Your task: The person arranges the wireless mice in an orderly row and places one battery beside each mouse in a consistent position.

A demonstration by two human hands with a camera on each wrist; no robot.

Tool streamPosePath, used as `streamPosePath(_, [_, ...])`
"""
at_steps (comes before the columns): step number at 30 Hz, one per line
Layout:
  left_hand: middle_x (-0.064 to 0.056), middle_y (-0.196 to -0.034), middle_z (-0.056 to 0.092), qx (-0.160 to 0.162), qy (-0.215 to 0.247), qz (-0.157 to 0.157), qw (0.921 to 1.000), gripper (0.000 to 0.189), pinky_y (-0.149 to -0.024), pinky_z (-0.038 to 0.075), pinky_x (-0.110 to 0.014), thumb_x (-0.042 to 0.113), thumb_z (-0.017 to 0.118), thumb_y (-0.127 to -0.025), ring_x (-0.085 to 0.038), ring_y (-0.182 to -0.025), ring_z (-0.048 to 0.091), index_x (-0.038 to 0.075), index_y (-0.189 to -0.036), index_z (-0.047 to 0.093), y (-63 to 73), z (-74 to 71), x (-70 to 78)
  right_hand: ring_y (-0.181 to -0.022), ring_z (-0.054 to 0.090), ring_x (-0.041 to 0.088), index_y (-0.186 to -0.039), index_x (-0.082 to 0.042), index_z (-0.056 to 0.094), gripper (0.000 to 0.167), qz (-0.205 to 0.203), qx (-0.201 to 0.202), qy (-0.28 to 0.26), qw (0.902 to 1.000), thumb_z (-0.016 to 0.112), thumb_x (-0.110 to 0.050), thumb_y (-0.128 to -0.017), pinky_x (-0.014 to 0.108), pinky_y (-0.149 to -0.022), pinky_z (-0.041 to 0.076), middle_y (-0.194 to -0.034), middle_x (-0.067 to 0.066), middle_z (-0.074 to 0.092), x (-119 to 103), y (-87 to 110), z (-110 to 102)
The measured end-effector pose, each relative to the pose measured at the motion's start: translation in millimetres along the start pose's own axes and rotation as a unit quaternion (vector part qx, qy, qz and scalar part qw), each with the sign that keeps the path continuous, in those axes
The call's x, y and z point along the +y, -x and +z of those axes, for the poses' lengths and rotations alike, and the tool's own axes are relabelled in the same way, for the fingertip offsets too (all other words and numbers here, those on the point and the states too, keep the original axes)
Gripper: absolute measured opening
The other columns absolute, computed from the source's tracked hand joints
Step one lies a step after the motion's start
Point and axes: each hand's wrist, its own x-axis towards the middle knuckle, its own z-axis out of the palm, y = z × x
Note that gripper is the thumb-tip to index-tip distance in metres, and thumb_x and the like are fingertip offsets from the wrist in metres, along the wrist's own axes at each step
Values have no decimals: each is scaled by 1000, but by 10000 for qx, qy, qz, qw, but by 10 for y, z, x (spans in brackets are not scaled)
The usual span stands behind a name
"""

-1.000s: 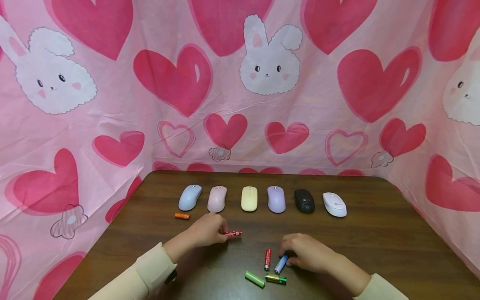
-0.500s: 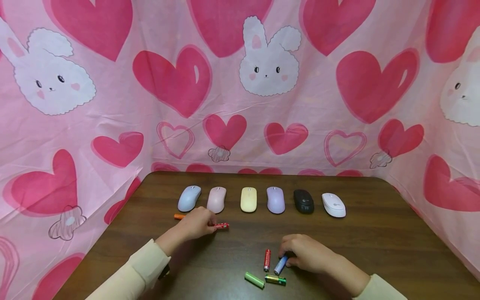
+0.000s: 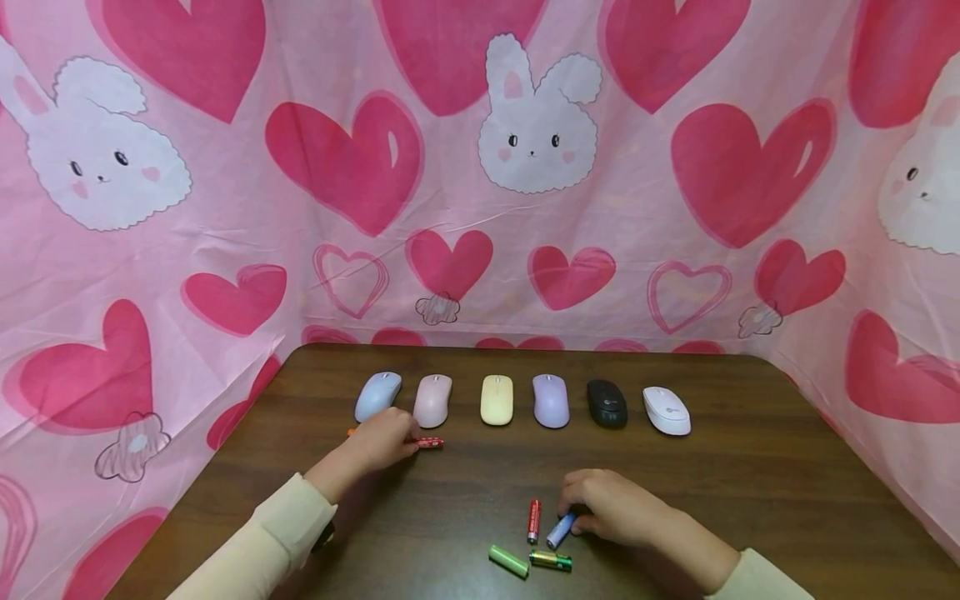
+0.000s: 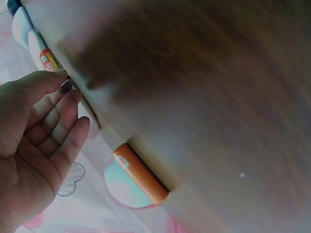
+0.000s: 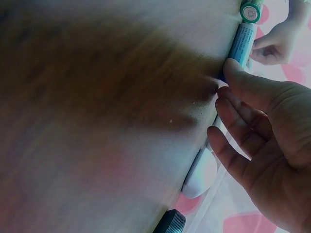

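Observation:
My left hand (image 3: 381, 439) pinches a red battery (image 3: 431, 443) between thumb and fingers, just in front of the pink mouse (image 3: 432, 402). In the left wrist view the red battery (image 4: 49, 59) points away from the fingertips, its near end showing between them. An orange battery (image 4: 141, 173) lies on the table beside this hand, mostly hidden by it in the head view. My right hand (image 3: 611, 504) rests low at the right, its thumb and fingers at the upper end of a blue battery (image 3: 560, 530). The thumb touches that battery in the right wrist view.
Near the blue battery lie another red battery (image 3: 534, 522), a light green battery (image 3: 509, 561) and a green-and-gold battery (image 3: 551, 560). Along the back stand blue (image 3: 377, 396), yellow (image 3: 497, 400), purple (image 3: 551, 401), black (image 3: 607, 403) and white (image 3: 667, 411) mice. A printed pink cloth (image 3: 510, 275) hangs behind.
My left hand has carried the red battery leftward and back toward the pink mouse, coming in front of the orange battery. My right hand stays at the blue battery.

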Motion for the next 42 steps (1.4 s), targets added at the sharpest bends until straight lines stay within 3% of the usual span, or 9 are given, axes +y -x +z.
streamPosePath(21, [11, -59, 48, 170, -211, 124, 9996, 24, -52, 37, -24, 5, 77, -78, -7, -54, 39, 15, -63, 62, -13, 27, -117, -81, 52, -1, -87, -22, 69, 17, -24, 217, 235, 9995, 78, -10, -81, 24, -71, 48, -89, -18, 55, -8, 44, -53])
streamPosePath(29, [8, -61, 51, 201, -501, 165, 9984, 24, -54, 39, -26, 7, 78, -79, -9, -55, 40, 15, -64, 62, -17, 18, -115, -80, 52, -1, -88, -19, 69, 14, -16, 396, 449, 9982, 78, -11, -81, 25, -71, 49, -87, -17, 56, 20, 46, -82])
streamPosePath(42, [6, -64, 54, 125, -711, -76, 9974, 20, -55, 42, -29, 9, 76, -82, -11, -58, 44, 14, -67, 64, -24, 23, -96, -75, 51, 0, -85, -16, 69, 12, 244, 818, 585, 9946, 79, -11, -80, 28, -69, 49, -83, -15, 56, 61, -27, -146])
